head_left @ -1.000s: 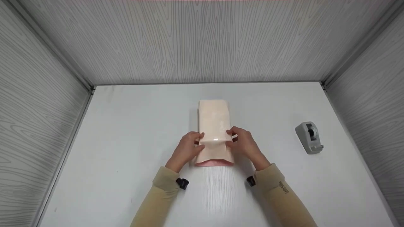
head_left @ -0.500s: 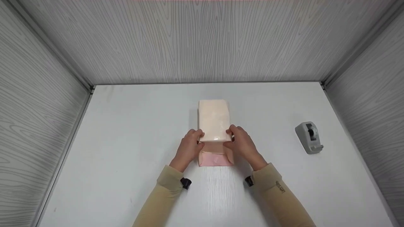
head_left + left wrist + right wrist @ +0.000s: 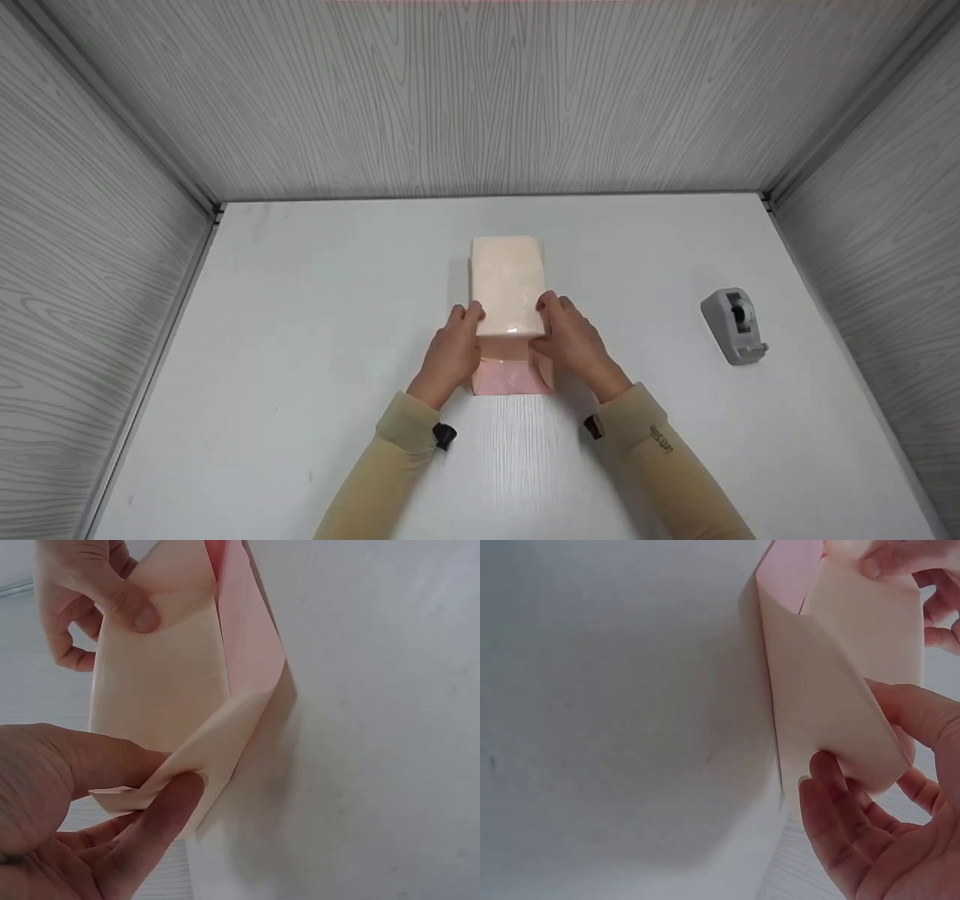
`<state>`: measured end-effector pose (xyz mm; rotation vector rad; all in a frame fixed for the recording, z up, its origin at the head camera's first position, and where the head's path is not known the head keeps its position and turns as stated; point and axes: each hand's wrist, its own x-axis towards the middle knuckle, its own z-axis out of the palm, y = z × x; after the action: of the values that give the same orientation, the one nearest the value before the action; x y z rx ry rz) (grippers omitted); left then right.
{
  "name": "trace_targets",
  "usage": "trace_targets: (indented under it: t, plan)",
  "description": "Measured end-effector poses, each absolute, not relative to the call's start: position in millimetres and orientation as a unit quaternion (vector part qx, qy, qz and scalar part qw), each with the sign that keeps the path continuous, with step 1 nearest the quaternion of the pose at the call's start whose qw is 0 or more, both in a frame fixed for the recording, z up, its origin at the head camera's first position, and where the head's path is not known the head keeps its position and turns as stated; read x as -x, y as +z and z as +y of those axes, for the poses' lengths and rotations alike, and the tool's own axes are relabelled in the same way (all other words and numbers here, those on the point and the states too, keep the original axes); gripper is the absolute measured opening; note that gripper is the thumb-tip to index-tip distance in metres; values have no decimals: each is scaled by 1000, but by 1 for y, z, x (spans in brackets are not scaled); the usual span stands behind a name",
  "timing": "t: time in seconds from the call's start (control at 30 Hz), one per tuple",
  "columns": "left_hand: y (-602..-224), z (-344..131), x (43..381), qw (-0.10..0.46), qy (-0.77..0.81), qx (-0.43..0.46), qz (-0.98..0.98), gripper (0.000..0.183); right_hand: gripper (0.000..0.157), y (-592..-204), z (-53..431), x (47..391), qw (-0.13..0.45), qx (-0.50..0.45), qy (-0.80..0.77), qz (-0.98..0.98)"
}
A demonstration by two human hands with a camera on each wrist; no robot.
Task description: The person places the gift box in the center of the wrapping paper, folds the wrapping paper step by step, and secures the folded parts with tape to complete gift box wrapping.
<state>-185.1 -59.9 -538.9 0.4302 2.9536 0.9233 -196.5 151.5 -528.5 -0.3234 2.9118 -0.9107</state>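
A box-shaped parcel in cream wrapping paper [image 3: 508, 285] lies mid-table, its open end towards me. The paper's pink inner face [image 3: 511, 378] shows on the lower flap, which lies out on the table. My left hand [image 3: 452, 354] holds the parcel's near left corner; in the left wrist view its thumb and fingers pinch the folded side paper [image 3: 214, 739]. On the near right corner is my right hand [image 3: 576, 346], with the thumb inside the side fold [image 3: 832, 701] and fingertips outside it. The upper flap is down against the box's end. The box itself is hidden by paper.
A grey tape dispenser [image 3: 733, 327] with a roll in it stands on the right of the white table [image 3: 337, 300]. Grey wood-grain panels [image 3: 480, 97] close off the back and both sides.
The upper cream flap, earlier stretched out towards me, has been folded down against the box's end, baring the pink lower flap. Both hands have shifted slightly forward, the left one also inward.
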Motion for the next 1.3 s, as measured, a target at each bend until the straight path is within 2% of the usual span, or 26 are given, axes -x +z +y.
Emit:
trace_targets:
  t: [0.27,0.4,0.67,0.8,1.3]
  plan:
    - [-544,-58,181,115,310,-113,937,97,56,-530,153,199,43,105,-305,946]
    - [-543,-58,179,141,320,-110,931,107,56,-531,153,199,45,105,-311,944]
    - [-537,-62,179,63,293,-156,941,82,58,-532,151,197,43,103,-309,945]
    - [-536,-62,181,59,319,-171,930,74,66,-530,147,195,39,118,-279,952]
    - [-540,-62,188,18,301,-178,936,58,69,-537,140,198,11,125,-262,957]
